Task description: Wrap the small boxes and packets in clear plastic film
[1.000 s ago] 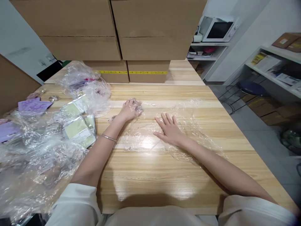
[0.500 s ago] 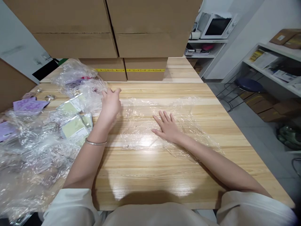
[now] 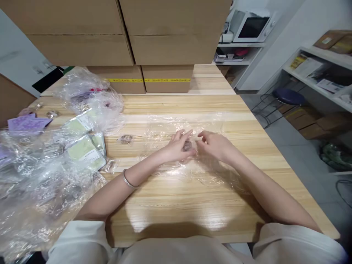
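My left hand (image 3: 178,148) is over the middle of a clear plastic bag or sheet (image 3: 162,128) that lies flat on the wooden table. Between its thumb and fingers is a small clear packet with dark contents (image 3: 187,146), partly hidden by the fingers. My right hand (image 3: 218,146) hovers just right of the packet, fingers loosely bent and apart, with nothing visible in them. Another small clear packet (image 3: 125,139) lies on the table left of the sheet. Further left are green-and-silver pouches (image 3: 85,152) with white labels.
Crumpled clear plastic (image 3: 41,198) covers the table's left side, with purple packets (image 3: 29,123) among it. Stacked cardboard boxes (image 3: 167,79) stand at the back. Beyond the table's right edge are a blue stool (image 3: 288,96), shelves and a microwave (image 3: 251,27).
My left hand has moved right from beside the plastic pile onto the sheet, with a small packet in it. My right hand has lifted from lying flat, its fingers now bent.
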The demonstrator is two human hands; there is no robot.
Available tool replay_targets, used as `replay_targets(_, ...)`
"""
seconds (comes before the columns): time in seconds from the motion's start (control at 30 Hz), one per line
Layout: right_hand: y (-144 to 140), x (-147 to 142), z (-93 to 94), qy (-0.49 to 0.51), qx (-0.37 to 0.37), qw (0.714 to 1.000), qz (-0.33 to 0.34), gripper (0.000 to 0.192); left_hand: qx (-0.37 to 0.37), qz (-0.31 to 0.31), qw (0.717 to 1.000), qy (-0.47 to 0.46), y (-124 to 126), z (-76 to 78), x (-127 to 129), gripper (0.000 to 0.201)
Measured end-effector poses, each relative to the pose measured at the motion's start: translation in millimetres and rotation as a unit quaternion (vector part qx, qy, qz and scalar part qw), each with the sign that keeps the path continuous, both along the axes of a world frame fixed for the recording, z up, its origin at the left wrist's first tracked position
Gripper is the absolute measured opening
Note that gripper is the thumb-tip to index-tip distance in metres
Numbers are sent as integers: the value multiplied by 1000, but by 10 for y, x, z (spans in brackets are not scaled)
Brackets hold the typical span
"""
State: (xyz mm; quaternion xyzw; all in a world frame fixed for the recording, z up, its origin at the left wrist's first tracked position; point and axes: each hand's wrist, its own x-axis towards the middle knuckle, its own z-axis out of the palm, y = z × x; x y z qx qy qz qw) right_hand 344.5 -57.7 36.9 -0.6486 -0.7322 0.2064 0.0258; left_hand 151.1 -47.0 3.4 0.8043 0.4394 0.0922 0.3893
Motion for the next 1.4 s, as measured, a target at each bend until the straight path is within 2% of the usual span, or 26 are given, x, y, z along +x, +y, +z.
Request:
replay_targets(0.1,-203,-227,-81,-63,13,996,55,61,37,-19,999,13,146,69,-134,82)
replay_targets(0.17,-286,-349,-193,-89,74,991,71,73,58,-41,996,50,238,88,-225,77)
replay_targets(0.23,-306,-413,-303,-96,152,980,82,77,50,-55,991,109,302,84,-298,74)
replay_targets(0.33,-235,-402,-413,-75,212,964,143,57,21,-59,974,217,336,85,-364,74)
replay_targets(0.4,-153,-349,-431,-66,209,956,196,42,3,-59,963,262,334,105,-399,73)
replay_targets(0.53,-19,-228,-354,-86,179,944,263,31,-12,-52,962,269,323,155,-495,69)
replay_targets(0.63,37,-167,-306,-84,160,951,251,26,14,-32,965,262,260,172,-517,65)
replay_targets(0.73,98,-108,-345,-31,145,966,213,27,139,31,957,251,93,160,-385,60)
replay_targets(0.8,154,-56,-398,45,101,977,181,32,216,56,948,228,-48,122,-230,64)
replay_targets(0.87,217,8,-437,132,42,979,148,34,219,40,950,217,-165,68,-87,65)
replay_targets(0.93,275,87,-438,198,-3,972,125,38,214,13,953,213,-226,32,-9,55)
replay_targets(1.07,347,276,-322,246,-41,963,103,44,190,-36,962,194,-189,108,-75,37)
replay_targets(1.13,366,361,-261,247,-56,960,116,42,184,-36,966,176,-133,171,-140,36)
replay_targets(1.2,378,413,-241,236,-66,959,139,40,208,-30,966,152,-74,175,-174,36)
replay_targets(1.3,363,409,-260,159,-49,975,149,33,249,-34,957,142,-8,42,-156,37)
replay_targets(1.4,253,334,-195,42,25,987,151,32,291,-27,941,171,-24,-69,-102,42)
